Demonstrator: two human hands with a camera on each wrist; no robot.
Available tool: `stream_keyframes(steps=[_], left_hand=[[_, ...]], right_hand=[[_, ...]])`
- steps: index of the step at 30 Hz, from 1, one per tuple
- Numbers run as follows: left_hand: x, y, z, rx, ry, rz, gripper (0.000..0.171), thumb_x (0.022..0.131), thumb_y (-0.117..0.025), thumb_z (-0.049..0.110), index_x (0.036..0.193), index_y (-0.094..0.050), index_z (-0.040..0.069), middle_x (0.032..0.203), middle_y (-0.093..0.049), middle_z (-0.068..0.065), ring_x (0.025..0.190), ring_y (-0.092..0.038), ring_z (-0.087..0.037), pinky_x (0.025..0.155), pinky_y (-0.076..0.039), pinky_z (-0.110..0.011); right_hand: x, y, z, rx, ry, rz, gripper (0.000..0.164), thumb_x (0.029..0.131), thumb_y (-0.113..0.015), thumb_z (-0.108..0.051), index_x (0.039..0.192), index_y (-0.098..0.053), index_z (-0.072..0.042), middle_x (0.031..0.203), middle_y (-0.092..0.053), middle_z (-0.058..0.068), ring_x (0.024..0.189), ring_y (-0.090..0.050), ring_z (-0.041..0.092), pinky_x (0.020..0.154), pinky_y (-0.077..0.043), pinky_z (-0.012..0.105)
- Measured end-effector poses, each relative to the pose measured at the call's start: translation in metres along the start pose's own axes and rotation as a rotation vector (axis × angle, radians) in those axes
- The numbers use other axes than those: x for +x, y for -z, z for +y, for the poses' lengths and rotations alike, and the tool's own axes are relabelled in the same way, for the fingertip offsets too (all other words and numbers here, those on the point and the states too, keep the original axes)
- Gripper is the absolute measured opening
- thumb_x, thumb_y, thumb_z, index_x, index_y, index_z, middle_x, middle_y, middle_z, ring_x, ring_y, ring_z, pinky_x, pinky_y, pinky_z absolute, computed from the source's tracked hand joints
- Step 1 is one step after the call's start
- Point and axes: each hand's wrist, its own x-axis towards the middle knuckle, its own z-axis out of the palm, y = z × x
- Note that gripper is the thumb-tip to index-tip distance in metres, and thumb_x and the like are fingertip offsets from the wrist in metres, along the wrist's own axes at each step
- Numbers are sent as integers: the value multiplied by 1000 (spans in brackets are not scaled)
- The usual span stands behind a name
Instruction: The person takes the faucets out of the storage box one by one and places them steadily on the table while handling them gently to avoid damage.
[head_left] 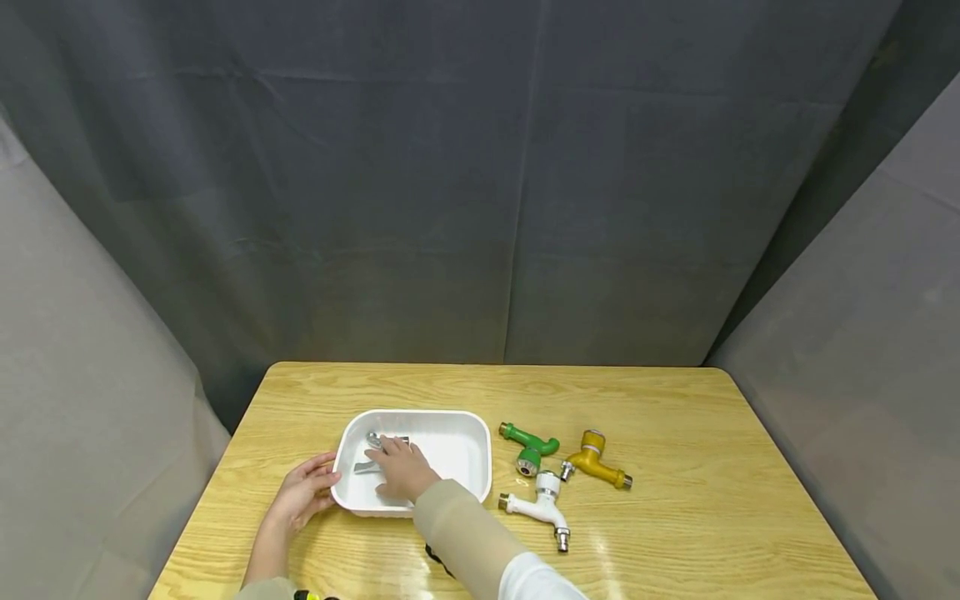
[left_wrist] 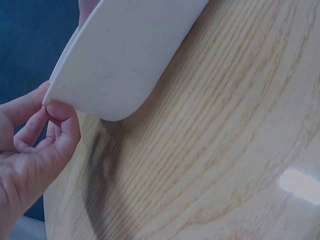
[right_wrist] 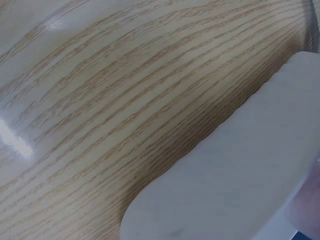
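A white plastic tray (head_left: pixel 459 457) sits on the table, a silver metal faucet (head_left: pixel 367 467) lying in its left half. My left hand (head_left: pixel 302 493) pinches the tray's left rim between thumb and fingers, as the left wrist view also shows at the tray's corner (left_wrist: pixel 125 60). Inside the tray, my right hand (head_left: pixel 405 472) reaches over the faucet with fingers spread and partly covers it. In the right wrist view the tray's outer wall (right_wrist: pixel 225 175) hides most of that hand.
Right of the tray lie a green faucet (head_left: pixel 531 443), a yellow faucet (head_left: pixel 596 467) and a white faucet (head_left: pixel 536 505), close together on the wooden table (head_left: pixel 712 500). A dark cloth (head_left: pixel 420 183) hangs behind the table, with grey cloth (head_left: pixel 870 333) at the sides.
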Motion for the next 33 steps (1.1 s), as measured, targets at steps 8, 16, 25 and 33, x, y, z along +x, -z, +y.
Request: stream_keyframes(steps=[8,16,25,33], left_hand=[[-1,1,-5,-8,-52,-23,52,84,-61,3,130,-40,-5,100,-57,-9,85,-57,-19,68,-51,-31],[-1,1,-4,12,-48,-13,53,85,-62,5,132,-38,-5,100,-55,-8,85,-57,-19,69,-51,-32],[0,-2,-1,3,3,24,53,87,-57,0,135,-34,-5,100,-55,-8,85,-56,-18,69,-51,-32],[0,-1,0,6,5,23,56,85,-59,0,135,-34,-6,98,-54,-6,83,-56,-17,69,-51,-32]], right_hand=[[0,-4,3,6,-6,1,61,81,-67,-31,137,-42,-27,148,-27,3,134,-27,20,105,-28,40],[-1,-3,3,69,-42,-28,62,82,-67,-31,138,-41,-29,148,-25,8,135,-24,20,107,-25,40],[-4,1,4,63,-17,5,52,81,-68,-27,130,-50,-25,144,-33,8,132,-29,22,104,-27,42],[2,-12,9,-57,11,73,46,81,-67,-32,125,-54,-27,132,-43,2,120,-39,17,95,-35,34]])
